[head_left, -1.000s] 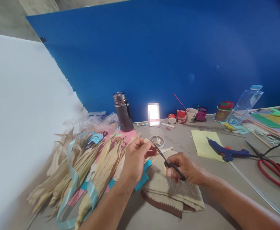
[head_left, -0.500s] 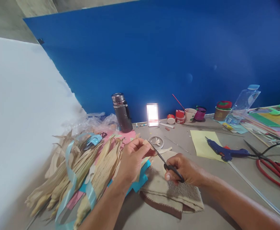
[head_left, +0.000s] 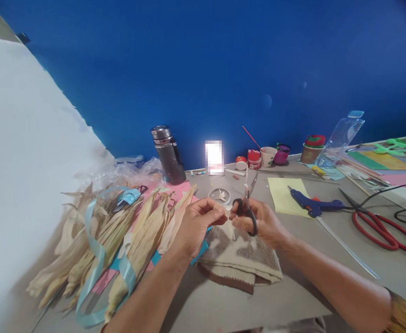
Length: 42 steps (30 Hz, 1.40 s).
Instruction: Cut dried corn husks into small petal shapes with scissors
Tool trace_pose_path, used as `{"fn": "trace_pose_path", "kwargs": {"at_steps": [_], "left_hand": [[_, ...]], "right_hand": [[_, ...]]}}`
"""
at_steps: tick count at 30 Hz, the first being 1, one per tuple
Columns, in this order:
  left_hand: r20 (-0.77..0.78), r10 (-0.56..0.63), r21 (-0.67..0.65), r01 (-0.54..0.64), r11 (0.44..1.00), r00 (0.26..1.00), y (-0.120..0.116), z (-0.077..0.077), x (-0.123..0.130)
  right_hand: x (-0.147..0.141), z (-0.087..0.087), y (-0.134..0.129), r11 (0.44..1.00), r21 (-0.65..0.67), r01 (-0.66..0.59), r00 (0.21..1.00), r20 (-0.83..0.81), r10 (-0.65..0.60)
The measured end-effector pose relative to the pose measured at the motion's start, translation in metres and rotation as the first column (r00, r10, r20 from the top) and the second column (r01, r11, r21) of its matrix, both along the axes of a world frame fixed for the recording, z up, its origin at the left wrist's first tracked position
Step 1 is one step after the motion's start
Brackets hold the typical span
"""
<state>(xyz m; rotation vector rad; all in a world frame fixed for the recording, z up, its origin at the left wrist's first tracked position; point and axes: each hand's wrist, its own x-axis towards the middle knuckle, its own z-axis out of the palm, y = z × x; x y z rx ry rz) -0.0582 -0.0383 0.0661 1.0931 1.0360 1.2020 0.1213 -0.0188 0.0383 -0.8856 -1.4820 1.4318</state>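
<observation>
My left hand [head_left: 200,225] is closed in a pinch on a small pale piece of corn husk [head_left: 227,212], mostly hidden by the fingers. Black-handled scissors [head_left: 247,198] are in my right hand [head_left: 266,223], blades pointing up and a little apart. The right fingertips come close to the left ones at the husk piece; whether they touch it I cannot tell. Below both hands lies a folded brown and beige towel [head_left: 244,264], with a pale husk strip [head_left: 230,230] at its upper edge. A roll of tape [head_left: 214,196] lies just beyond the hands.
Dried corn husks [head_left: 147,238] and a light-blue ribbon [head_left: 89,231] cover the left side. A dark flask [head_left: 170,159] stands behind them. At right are a blue glue gun [head_left: 319,202], red-handled scissors [head_left: 374,231] and a clear bottle [head_left: 341,138]. Paint pots [head_left: 254,162] line the back.
The scissors have turned from pointing at the left hand to pointing up. My right fingers have moved in toward the left fingertips. The view has shifted slightly.
</observation>
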Motion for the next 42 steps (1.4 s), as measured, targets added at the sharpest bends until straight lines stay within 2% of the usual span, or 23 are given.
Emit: {"fn": "trace_pose_path", "kwargs": {"at_steps": [3,6,11,14,17,19,22,25,27,31,33,36,38,39,42], "left_hand": [[-0.075,0.000,0.013,0.001,1.000,0.997,0.000,-0.006,0.009],[-0.088,-0.024,-0.015,0.023,1.000,0.996,0.000,-0.009,0.013],[-0.052,-0.072,-0.084,0.067,0.994,0.996,0.005,-0.011,0.006],[-0.144,-0.086,-0.074,0.076,0.994,0.986,0.008,-0.009,0.000],[-0.257,-0.109,-0.041,0.102,0.994,0.960,0.008,-0.006,-0.003],[-0.279,-0.125,-0.041,0.118,0.992,0.952,0.008,-0.004,-0.003],[-0.222,-0.095,-0.047,0.087,0.995,0.970,0.009,-0.002,-0.005],[-0.189,-0.027,0.003,0.028,1.000,0.982,0.010,-0.001,-0.009],[-0.168,-0.054,0.013,0.057,0.998,0.984,0.009,-0.001,-0.009],[0.009,-0.175,-0.043,0.176,0.984,0.984,0.003,-0.006,0.001],[0.116,-0.137,-0.090,0.148,0.985,0.984,0.000,-0.011,0.009],[0.191,-0.066,-0.128,0.092,0.987,0.979,-0.001,-0.014,0.015],[0.196,-0.050,-0.110,0.072,0.991,0.979,0.000,-0.013,0.014],[0.191,-0.043,-0.092,0.061,0.994,0.981,0.001,-0.011,0.011],[0.176,-0.025,-0.047,0.033,0.998,0.984,0.002,-0.003,0.003]], "right_hand": [[-0.002,0.002,-0.001,0.998,-0.011,0.068,0.997,-0.021,-0.068],[-0.003,0.004,-0.002,0.996,-0.029,0.086,0.996,-0.024,-0.086],[0.002,0.009,0.002,0.998,-0.040,0.043,0.997,0.073,-0.040],[0.006,0.011,0.005,0.999,-0.028,0.031,0.992,0.126,-0.027],[0.008,0.011,0.008,0.999,-0.036,0.035,0.993,0.113,-0.031],[0.009,0.011,0.009,0.998,-0.048,0.027,0.995,0.099,-0.022],[0.010,0.012,0.009,0.999,-0.036,-0.007,0.995,0.100,0.010],[0.012,0.012,0.009,0.999,-0.005,-0.041,0.992,0.118,0.041],[0.012,0.011,0.008,0.999,0.019,-0.041,0.991,0.126,0.038],[0.008,0.006,0.005,0.997,0.053,0.060,0.997,0.044,-0.063],[0.004,0.003,0.003,0.992,0.067,0.109,0.994,0.010,-0.110],[0.002,0.001,0.002,0.987,0.080,0.139,0.990,0.004,-0.140],[0.005,0.002,0.003,0.992,0.066,0.105,0.994,0.023,-0.107],[0.008,0.004,0.005,0.997,0.053,0.049,0.997,0.048,-0.052],[0.020,0.008,0.013,0.977,0.011,-0.214,0.963,0.169,0.209]]}}
